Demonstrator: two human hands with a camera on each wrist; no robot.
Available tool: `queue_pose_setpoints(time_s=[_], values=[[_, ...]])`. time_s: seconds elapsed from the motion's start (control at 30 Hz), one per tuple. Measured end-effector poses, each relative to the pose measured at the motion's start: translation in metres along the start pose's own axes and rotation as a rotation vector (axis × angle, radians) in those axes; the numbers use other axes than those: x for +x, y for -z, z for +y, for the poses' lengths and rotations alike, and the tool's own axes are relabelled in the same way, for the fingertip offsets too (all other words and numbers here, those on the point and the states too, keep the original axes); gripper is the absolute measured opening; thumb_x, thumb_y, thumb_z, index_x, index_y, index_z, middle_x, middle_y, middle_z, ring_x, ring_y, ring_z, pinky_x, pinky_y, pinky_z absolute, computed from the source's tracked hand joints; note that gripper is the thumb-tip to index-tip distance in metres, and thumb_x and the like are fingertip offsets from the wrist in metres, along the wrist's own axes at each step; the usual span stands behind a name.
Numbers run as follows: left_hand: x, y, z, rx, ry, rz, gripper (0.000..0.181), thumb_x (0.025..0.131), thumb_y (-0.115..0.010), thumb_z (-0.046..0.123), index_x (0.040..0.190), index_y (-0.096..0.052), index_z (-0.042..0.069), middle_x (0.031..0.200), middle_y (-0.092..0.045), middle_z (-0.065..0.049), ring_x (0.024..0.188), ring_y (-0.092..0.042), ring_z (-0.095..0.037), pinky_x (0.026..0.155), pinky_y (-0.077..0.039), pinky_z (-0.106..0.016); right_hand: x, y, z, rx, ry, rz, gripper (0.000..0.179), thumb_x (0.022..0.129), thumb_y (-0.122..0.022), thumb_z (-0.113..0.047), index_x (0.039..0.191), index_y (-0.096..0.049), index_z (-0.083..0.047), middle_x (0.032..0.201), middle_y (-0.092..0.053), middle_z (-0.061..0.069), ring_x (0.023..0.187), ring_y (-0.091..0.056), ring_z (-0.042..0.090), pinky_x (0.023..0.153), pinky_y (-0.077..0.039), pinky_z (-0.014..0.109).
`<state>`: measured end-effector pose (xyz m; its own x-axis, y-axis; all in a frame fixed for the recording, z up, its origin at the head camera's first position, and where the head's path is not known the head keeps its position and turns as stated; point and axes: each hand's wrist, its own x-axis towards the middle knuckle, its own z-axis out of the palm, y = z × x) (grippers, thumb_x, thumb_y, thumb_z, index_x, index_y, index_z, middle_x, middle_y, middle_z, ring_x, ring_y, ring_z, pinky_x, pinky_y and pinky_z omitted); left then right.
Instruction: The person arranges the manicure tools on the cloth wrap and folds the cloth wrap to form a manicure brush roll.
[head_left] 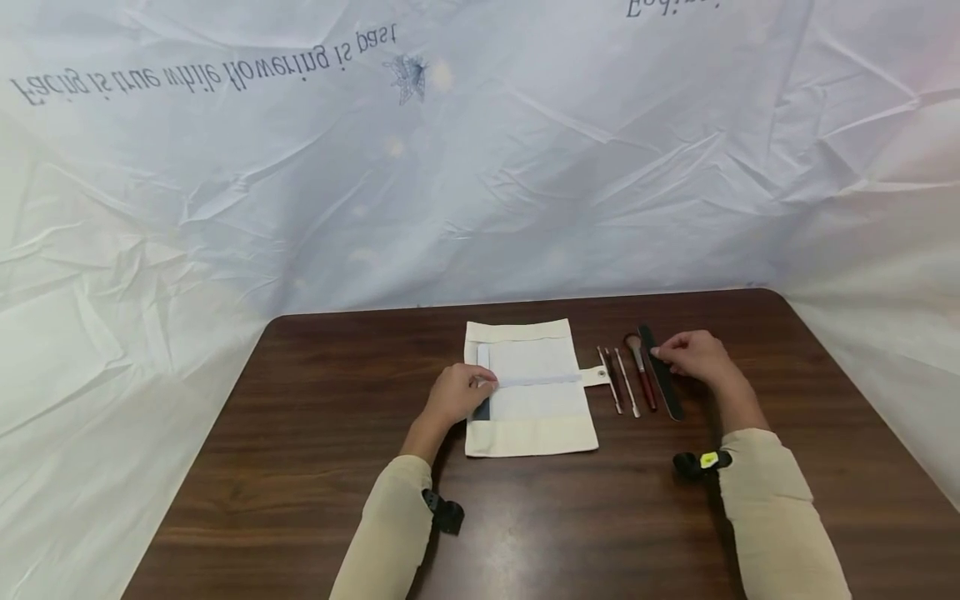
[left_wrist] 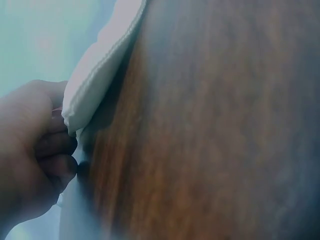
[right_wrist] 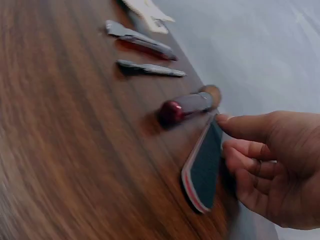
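Note:
My left hand [head_left: 459,393] is at the left side of an open cream cloth pouch [head_left: 532,437]. Its thumb and fingers curl round the middle of a flat strip, white above and dark below, that looks like a nail buffer [head_left: 483,357]. The left wrist view shows curled fingers by the pouch's edge [left_wrist: 97,75], the strip hidden there. With thumb and fingertips my right hand [head_left: 696,357] pinches the upper part of a long black nail file [head_left: 666,385]. In the right wrist view the file [right_wrist: 204,167] shows a pale and red edge.
A brush with a red handle [head_left: 647,390] lies just left of the file. Several slim metal tools [head_left: 628,385] lie between it and the pouch's snap tab [head_left: 597,376]. The brown wooden table [head_left: 315,467] ends at a white printed sheet [head_left: 480,167] behind.

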<state>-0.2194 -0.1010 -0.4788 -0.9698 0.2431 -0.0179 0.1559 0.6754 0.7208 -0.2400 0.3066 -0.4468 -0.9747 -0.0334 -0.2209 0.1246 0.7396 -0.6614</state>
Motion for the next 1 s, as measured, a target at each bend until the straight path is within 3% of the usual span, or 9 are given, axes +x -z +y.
queue_pose_setpoints(time_s=[0.1,0.3,0.4,0.5,0.63,0.87,0.93,1.0], values=[[0.001,0.000,0.000,0.006,0.015,-0.005,0.015,0.097,-0.070,0.023,0.102,-0.080,0.013,0.050,-0.041,0.005,0.045,-0.033,-0.009,0.047,-0.029,-0.024,-0.001,-0.001,-0.005,-0.094,-0.054,0.009,0.043,0.098,-0.064,-0.035,0.107,-0.070,0.007,0.083,-0.069,0.010,0.074,-0.061,0.018,0.063,-0.048,0.030],[0.001,0.000,0.008,0.071,0.044,0.001,0.011,0.096,-0.070,0.021,0.095,-0.079,0.015,0.053,-0.044,0.004,0.048,-0.038,-0.011,0.048,-0.031,-0.025,-0.001,-0.005,-0.018,-0.166,-0.105,0.003,0.034,0.098,-0.064,-0.030,0.085,-0.069,0.001,0.070,-0.062,0.003,0.068,-0.056,0.019,0.060,-0.044,0.031],[0.000,0.001,0.013,0.158,0.022,0.008,0.011,0.095,-0.069,0.020,0.092,-0.078,0.016,0.055,-0.049,0.005,0.052,-0.042,-0.011,0.050,-0.034,-0.026,-0.001,-0.007,-0.020,-0.162,-0.124,0.005,0.032,0.098,-0.064,-0.029,0.084,-0.068,0.000,0.067,-0.060,0.001,0.068,-0.056,0.019,0.060,-0.044,0.031],[-0.001,0.001,0.015,0.197,0.003,0.012,0.011,0.095,-0.069,0.019,0.091,-0.079,0.015,0.056,-0.050,0.005,0.053,-0.043,-0.011,0.051,-0.036,-0.026,0.000,-0.008,-0.020,-0.147,-0.139,0.013,0.032,0.097,-0.065,-0.028,0.093,-0.069,0.003,0.070,-0.062,0.003,0.070,-0.059,0.019,0.061,-0.046,0.030],[-0.001,-0.001,0.010,0.119,0.018,0.008,0.011,0.095,-0.070,0.019,0.093,-0.079,0.013,0.053,-0.045,0.004,0.050,-0.040,-0.011,0.051,-0.035,-0.025,0.001,-0.008,-0.017,-0.106,-0.144,0.016,0.035,0.096,-0.066,-0.025,0.106,-0.068,0.009,0.081,-0.067,0.011,0.074,-0.064,0.020,0.063,-0.050,0.030],[0.002,-0.001,0.000,-0.052,0.039,-0.004,0.011,0.095,-0.071,0.018,0.095,-0.079,0.010,0.051,-0.042,0.004,0.045,-0.036,-0.009,0.049,-0.033,-0.024,0.003,-0.005,-0.007,0.014,-0.097,0.005,0.037,0.098,-0.063,-0.025,0.114,-0.065,0.009,0.103,-0.067,0.021,0.083,-0.067,0.019,0.070,-0.056,0.032],[0.002,-0.001,-0.001,-0.066,0.046,-0.008,0.011,0.096,-0.071,0.018,0.096,-0.079,0.009,0.051,-0.041,0.005,0.045,-0.035,-0.009,0.049,-0.033,-0.024,0.001,-0.005,-0.006,0.068,-0.081,0.036,0.041,0.100,-0.061,-0.028,0.119,-0.062,0.008,0.106,-0.067,0.019,0.083,-0.065,0.017,0.071,-0.056,0.030],[0.001,0.000,-0.001,-0.072,0.053,-0.010,0.012,0.096,-0.071,0.018,0.097,-0.078,0.009,0.051,-0.040,0.005,0.045,-0.034,-0.009,0.050,-0.032,-0.024,0.000,-0.007,-0.009,0.138,-0.061,0.092,0.044,0.101,-0.061,-0.032,0.123,-0.061,0.007,0.102,-0.069,0.009,0.081,-0.063,0.011,0.070,-0.054,0.026]])
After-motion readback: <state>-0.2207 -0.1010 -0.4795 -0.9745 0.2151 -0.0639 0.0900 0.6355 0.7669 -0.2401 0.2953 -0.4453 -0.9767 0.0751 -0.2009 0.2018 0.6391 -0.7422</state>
